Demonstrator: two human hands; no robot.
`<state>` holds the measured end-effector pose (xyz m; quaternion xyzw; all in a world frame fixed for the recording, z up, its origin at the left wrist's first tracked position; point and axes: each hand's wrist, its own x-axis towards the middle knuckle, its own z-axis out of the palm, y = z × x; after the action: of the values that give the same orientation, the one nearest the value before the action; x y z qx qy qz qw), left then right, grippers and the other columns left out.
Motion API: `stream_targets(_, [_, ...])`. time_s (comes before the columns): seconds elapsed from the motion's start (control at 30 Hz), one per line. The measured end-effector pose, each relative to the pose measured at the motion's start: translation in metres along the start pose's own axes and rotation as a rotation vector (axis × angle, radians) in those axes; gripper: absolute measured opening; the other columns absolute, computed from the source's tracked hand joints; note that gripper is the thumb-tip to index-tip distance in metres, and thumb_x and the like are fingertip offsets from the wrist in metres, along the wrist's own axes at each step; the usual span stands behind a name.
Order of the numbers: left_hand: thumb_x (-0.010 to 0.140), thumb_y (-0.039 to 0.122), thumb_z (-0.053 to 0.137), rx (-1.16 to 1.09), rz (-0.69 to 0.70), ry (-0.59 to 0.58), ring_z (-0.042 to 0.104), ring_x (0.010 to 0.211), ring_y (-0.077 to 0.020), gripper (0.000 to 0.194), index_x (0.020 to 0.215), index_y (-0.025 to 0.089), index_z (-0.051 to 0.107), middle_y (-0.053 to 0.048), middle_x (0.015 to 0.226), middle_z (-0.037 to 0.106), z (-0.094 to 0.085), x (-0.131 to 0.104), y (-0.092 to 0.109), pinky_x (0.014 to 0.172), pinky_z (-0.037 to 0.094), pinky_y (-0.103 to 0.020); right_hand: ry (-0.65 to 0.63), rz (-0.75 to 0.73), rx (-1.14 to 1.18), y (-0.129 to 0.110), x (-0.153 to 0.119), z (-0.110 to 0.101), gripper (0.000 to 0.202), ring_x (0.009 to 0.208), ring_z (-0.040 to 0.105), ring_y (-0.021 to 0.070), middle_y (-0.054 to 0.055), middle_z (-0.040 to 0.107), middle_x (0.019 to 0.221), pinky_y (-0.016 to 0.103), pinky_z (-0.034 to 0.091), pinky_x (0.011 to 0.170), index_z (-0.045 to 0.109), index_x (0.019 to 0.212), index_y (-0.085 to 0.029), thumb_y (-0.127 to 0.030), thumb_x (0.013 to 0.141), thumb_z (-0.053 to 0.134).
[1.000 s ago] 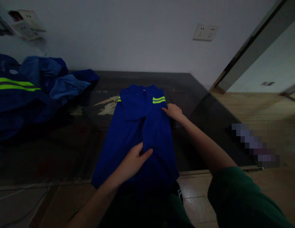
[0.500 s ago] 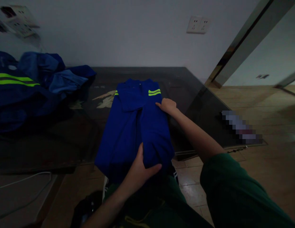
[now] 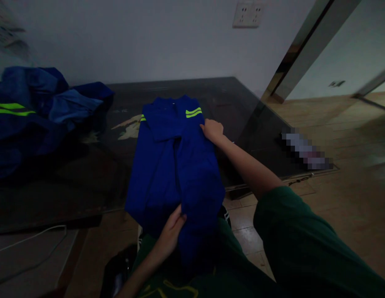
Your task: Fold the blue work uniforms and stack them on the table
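Note:
A blue work jacket [image 3: 158, 165] with yellow-green reflective stripes lies on the dark table, its collar toward the wall and its lower end hanging over the near edge toward my lap. One sleeve is folded across the upper part. My left hand [image 3: 172, 231] is closed on the cloth near the bottom, thumb on top, beside the dark gap down the middle. Up at the right edge, just below the stripes, my right hand [image 3: 213, 130] pinches the side of the jacket, fingers curled.
Crumpled blue garments [image 3: 49, 103] with similar stripes are heaped on the table's left. A blurred-out flat item [image 3: 307, 151] lies at the right corner of the table [image 3: 251, 124]. Behind stands a wall with a socket [image 3: 247, 15]. A white cable [image 3: 34, 238] runs at lower left.
My left hand, spread over the cloth before, has moved down and left and closed on it. The jacket's lower right part now hangs lower. My right hand stays at the side edge.

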<state>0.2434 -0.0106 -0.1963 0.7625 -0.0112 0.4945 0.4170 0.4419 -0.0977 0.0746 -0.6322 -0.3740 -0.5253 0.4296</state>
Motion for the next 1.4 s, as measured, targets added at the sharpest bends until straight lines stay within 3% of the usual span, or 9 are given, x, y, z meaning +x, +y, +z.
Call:
stream_targets(0.2, [0.088, 0.045, 0.044, 0.690, 0.032, -0.179, 0.066, 0.075, -0.0201, 0.038, 0.075, 0.020, 0.069, -0.003, 0.075, 0.071, -0.022, -0.013, 0.029, 0.076, 0.050, -0.029, 0.041, -0.306, 0.365, 0.038, -0.100, -0.059, 0.025, 0.102, 0.057, 0.0238, 0.012, 0.064, 0.108, 0.037, 0.045, 0.087, 0.064, 0.108, -0.016, -0.030, 0.090, 0.054])
stream_targets(0.3, [0.092, 0.041, 0.037, 0.975, 0.077, -0.231, 0.060, 0.054, -0.0156, 0.043, 0.067, 0.019, 0.064, -0.001, 0.057, 0.063, -0.035, -0.014, 0.074, 0.058, 0.045, -0.025, -0.227, -0.355, 0.715, 0.073, -0.188, -0.077, 0.022, 0.077, 0.062, 0.0161, 0.004, 0.067, 0.082, 0.028, 0.048, 0.069, 0.066, 0.084, -0.019, -0.036, 0.090, 0.054])
stream_targets(0.43, [0.090, 0.031, 0.043, 1.221, 0.579, -0.045, 0.065, 0.081, -0.0207, 0.031, 0.108, 0.021, 0.065, -0.006, 0.089, 0.069, -0.043, 0.022, 0.123, 0.074, 0.050, -0.030, -0.466, -0.090, 0.859, 0.105, -0.293, -0.038, 0.018, 0.073, 0.064, 0.0173, 0.005, 0.068, 0.082, 0.028, 0.050, 0.059, 0.067, 0.084, -0.020, -0.035, 0.087, 0.056])
stream_targets(0.57, [0.083, 0.006, 0.042, 1.542, 0.956, -0.185, 0.037, 0.134, -0.0295, 0.058, 0.136, 0.028, 0.049, -0.009, 0.145, 0.043, -0.038, 0.095, 0.142, 0.107, 0.032, -0.050, -0.430, -0.056, 0.957, 0.087, -0.352, 0.028, 0.062, 0.119, 0.054, 0.0277, 0.012, 0.057, 0.130, 0.048, 0.046, 0.098, 0.050, 0.132, -0.025, -0.030, 0.074, 0.071])
stream_targets(0.7, [0.080, -0.002, 0.042, 1.681, 1.007, -0.371, 0.025, 0.142, -0.0252, 0.070, 0.141, 0.032, 0.041, -0.004, 0.153, 0.033, -0.030, 0.156, 0.148, 0.113, 0.017, -0.055, -0.444, -0.129, 1.074, 0.044, -0.363, 0.057, 0.079, 0.133, 0.041, 0.0264, 0.013, 0.041, 0.146, 0.047, 0.037, 0.108, 0.026, 0.148, -0.024, -0.030, 0.080, 0.066])
stream_targets(0.87, [0.086, 0.006, 0.046, 1.597, 1.020, -0.268, 0.026, 0.142, -0.0252, 0.060, 0.141, 0.029, 0.042, -0.006, 0.152, 0.035, -0.030, 0.200, 0.159, 0.114, 0.011, -0.056, -0.272, -0.073, 1.033, 0.025, -0.355, 0.072, 0.074, 0.130, 0.045, 0.0266, 0.015, 0.043, 0.144, 0.046, 0.040, 0.106, 0.020, 0.148, -0.023, -0.029, 0.084, 0.057])
stream_targets(1.1, [0.083, 0.007, 0.046, 1.188, 0.836, -0.070, 0.054, 0.121, -0.0227, 0.048, 0.127, 0.021, 0.059, -0.005, 0.129, 0.062, -0.048, 0.238, 0.155, 0.106, 0.036, -0.042, 0.175, 0.028, 0.834, 0.043, -0.373, 0.081, 0.031, 0.086, 0.067, 0.0231, 0.009, 0.067, 0.096, 0.038, 0.056, 0.072, 0.052, 0.111, -0.025, -0.023, 0.080, 0.050])
stream_targets(1.23, [0.084, 0.014, 0.046, 0.897, 0.744, -0.024, 0.058, 0.113, -0.0210, 0.036, 0.115, 0.017, 0.066, -0.005, 0.120, 0.066, -0.053, 0.250, 0.154, 0.101, 0.041, -0.037, 0.176, -0.185, 0.680, 0.062, -0.389, 0.066, 0.013, 0.058, 0.059, 0.0183, 0.002, 0.059, 0.063, 0.032, 0.049, 0.052, 0.059, 0.088, -0.029, -0.021, 0.082, 0.050])
stream_targets(1.4, [0.083, 0.012, 0.041, 0.782, 0.673, -0.021, 0.060, 0.106, -0.0187, 0.038, 0.113, 0.011, 0.065, -0.007, 0.115, 0.067, -0.051, 0.255, 0.156, 0.099, 0.041, -0.035, 0.087, -0.383, 0.591, 0.083, -0.405, 0.056, 0.024, 0.059, 0.059, 0.0185, 0.001, 0.058, 0.064, 0.033, 0.048, 0.053, 0.065, 0.095, -0.035, -0.023, 0.089, 0.045])
